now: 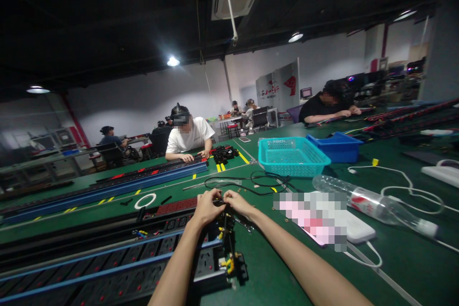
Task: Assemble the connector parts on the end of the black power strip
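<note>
My left hand (210,207) and my right hand (238,204) meet at the right end of a dark power strip with a reddish-brown section (175,206). Both hands are closed, fingertips pinched around a small dark part that I cannot make out. Nearer to me lie black power strips (107,264) with blue edges, rows of sockets and small red dots. At their right ends, yellow-green wires (228,264) and a black end piece (242,267) stick out. Beside my right wrist a metal wrench (244,224) lies on the table, partly hidden.
On the green table (265,267) stand a turquoise basket (294,168) and a blue bin (337,149). A plastic bottle (373,203), white power bank (353,224), phone-like pink item (304,220) and cables lie right. Across the table, one person (193,136) handles another strip.
</note>
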Available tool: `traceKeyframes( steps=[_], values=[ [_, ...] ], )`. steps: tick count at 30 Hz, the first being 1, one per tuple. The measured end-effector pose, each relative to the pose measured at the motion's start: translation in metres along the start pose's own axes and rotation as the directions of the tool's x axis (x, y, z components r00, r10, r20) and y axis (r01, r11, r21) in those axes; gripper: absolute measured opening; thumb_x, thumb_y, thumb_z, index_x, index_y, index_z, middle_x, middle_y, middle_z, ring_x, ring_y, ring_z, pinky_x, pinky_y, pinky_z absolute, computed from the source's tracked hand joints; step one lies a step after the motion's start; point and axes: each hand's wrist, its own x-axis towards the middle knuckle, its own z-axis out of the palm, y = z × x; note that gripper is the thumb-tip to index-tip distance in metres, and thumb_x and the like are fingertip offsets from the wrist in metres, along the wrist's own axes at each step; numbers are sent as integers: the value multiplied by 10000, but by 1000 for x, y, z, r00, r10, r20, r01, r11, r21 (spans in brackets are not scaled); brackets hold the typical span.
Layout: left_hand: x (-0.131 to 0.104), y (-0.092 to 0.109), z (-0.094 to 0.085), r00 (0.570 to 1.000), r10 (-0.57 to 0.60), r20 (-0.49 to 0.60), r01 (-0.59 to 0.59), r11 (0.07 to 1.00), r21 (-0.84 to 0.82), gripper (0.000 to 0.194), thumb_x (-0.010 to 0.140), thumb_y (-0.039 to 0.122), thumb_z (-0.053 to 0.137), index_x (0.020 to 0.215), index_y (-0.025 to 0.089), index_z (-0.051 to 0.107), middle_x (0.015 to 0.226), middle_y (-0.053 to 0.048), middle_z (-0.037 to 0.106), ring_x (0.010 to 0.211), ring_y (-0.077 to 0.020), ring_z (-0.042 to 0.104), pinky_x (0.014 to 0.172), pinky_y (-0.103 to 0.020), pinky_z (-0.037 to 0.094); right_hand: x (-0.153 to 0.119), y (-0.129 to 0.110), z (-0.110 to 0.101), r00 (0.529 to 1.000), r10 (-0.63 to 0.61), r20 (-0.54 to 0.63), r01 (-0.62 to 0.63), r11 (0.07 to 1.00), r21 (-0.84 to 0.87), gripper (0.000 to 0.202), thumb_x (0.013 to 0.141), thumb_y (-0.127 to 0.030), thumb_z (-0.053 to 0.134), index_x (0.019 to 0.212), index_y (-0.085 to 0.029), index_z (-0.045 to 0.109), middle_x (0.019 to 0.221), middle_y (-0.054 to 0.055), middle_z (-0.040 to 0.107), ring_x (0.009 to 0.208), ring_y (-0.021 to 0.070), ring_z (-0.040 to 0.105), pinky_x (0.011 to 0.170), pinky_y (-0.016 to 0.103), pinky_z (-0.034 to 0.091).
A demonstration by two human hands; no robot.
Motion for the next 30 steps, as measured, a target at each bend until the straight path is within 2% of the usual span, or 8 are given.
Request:
traceKeyframes(
  steps=[10,13,17,18,20,23,26,30],
  values=[
    [1,-3,2,1000,16,0,-16,1000,0,170,679,217,674,836,205,611,1070,-41,696,1017,-228,598,873,-332,381,-5,-1,1,999,-33,-29,25,966,-256,164,858,-217,436,733,-185,538,898,52,571,956,190,523,892,307,381],
    [1,-3,1,1000,25,-1,-25,1000,-3,164,686,218,665,841,208,614,1042,-35,701,998,-223,601,865,-328,385,-12,-13,-3,996,-84,-42,65,940,-335,223,908,-298,412,795,-181,564,952,66,563,1017,190,519,942,314,376],
    [1,-1,-1,1000,10,14,-10,1000,11,186,703,251,666,881,209,632,971,-32,704,952,-218,604,858,-332,391,-24,-42,-20,990,-101,-98,48,898,-437,81,858,-207,469,883,-180,541,1018,74,574,975,176,565,908,313,426],
    [1,0,-1,1000,8,15,-8,1000,10,194,706,265,670,888,209,634,991,-35,703,965,-221,602,866,-337,389,-27,-49,-25,994,-47,-94,-1,890,-456,81,813,-150,493,881,-177,528,968,67,594,893,168,591,847,307,461],
    [0,1,-2,1000,-3,17,3,1000,10,210,708,285,676,900,210,633,1019,-41,703,981,-226,600,879,-347,387,-34,-60,-35,984,178,26,-148,879,-452,176,753,-106,526,912,-180,510,757,14,604,644,149,605,657,298,509],
    [0,2,-3,1000,-14,15,14,1000,2,195,699,274,675,878,213,627,1053,-46,700,1000,-232,599,898,-356,385,-45,-67,-40,878,424,223,-261,813,-521,353,594,-45,666,886,-183,523,552,-56,559,460,158,582,499,289,498],
    [-1,1,-2,1000,-5,8,5,1000,-19,169,684,243,677,840,217,618,1108,-43,692,1030,-240,597,913,-364,387,-53,-71,-34,888,429,168,-234,734,-637,371,471,4,728,746,-173,553,451,-55,525,435,210,604,454,297,487],
    [0,0,-1,1000,-13,11,13,999,-33,162,681,229,685,823,220,608,1157,-48,683,1059,-245,593,929,-366,389,-54,-74,-21,894,443,72,-237,601,-763,260,450,24,695,564,-169,563,366,-8,507,523,282,660,498,325,512]
  ],
)
